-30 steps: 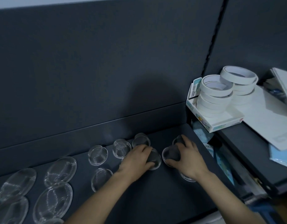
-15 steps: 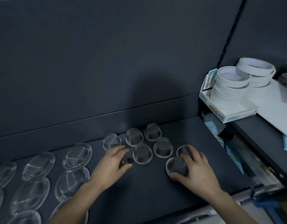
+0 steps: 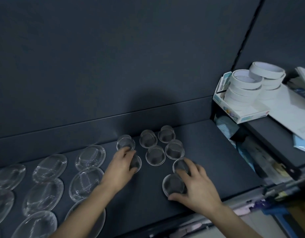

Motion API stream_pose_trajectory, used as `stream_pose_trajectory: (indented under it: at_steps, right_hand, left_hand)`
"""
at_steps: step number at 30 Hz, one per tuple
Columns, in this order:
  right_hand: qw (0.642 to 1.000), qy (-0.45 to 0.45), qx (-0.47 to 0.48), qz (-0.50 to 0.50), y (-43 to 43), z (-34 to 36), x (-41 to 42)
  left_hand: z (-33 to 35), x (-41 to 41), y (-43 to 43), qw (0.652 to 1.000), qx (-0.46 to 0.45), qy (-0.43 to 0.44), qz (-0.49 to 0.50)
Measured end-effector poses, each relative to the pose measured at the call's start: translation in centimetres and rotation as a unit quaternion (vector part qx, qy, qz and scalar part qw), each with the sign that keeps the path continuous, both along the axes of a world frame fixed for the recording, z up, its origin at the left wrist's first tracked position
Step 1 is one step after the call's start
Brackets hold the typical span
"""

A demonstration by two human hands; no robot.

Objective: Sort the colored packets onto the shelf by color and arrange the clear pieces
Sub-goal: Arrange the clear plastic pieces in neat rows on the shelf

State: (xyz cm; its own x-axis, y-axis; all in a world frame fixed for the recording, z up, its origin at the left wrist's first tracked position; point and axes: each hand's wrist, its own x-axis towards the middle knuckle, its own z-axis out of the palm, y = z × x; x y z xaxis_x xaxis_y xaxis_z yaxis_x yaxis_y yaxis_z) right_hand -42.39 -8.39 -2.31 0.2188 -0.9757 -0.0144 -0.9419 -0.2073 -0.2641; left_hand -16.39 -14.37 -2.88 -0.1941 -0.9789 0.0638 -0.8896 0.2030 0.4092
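Hands have drawn apart, leaving the middle cups [image 3: 155, 157] in rows. Left hand [image 3: 120, 167] curls fingers round one cup [image 3: 136, 163], right hand [image 3: 198, 188] clutches two cups [image 3: 172, 186] lower right; arranging looks nearly done.

Oval pieces [image 3: 87, 156] lie left of round cups [image 3: 155, 157] on shelf [image 3: 208, 160].

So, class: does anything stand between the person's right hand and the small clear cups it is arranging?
Nothing visible does. The right hand grips the front cup, its fingers touching the second cup just behind; only bare shelf lies beside them.
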Motion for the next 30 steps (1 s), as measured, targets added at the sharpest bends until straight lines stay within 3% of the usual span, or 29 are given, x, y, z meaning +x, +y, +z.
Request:
stream_pose_trajectory:
  at_steps: [4, 7, 10, 16, 23, 30]
  right_hand:
    - [1.0, -0.008, 0.022, 0.015, 0.4, 0.2, 1.4]
    - [0.999, -0.03, 0.029, 0.034, 0.7, 0.3, 1.7]
    - [0.995, -0.084, 0.034, 0.029, 0.6, 0.5, 1.4]
    - [0.99, -0.138, 0.024, -0.011, -0.6, 0.7, 0.7]
    - [0.989, -0.131, 0.061, -0.02, -1.4, 0.8, 1.1]
    - [0.993, -0.104, 0.06, 0.011, -1.8, 1.0, 2.8]
  left_hand:
    - [0.7, -1.9, 1.5, 0.992, -0.075, 0.064, -0.078]
    - [1.1, -3.7, 2.7, 0.98, -0.001, 0.107, -0.165]
    - [0.7, -4.3, 3.6, 0.973, 0.051, 0.127, -0.184]
    - [0.3, -5.1, 5.2, 0.969, 0.122, 0.077, -0.202]
    - [-0.6, -4.8, 6.0, 0.984, 0.093, 0.077, -0.13]
    - [-0.6, -1.1, 6.0, 0.993, 0.051, 0.094, 0.042]
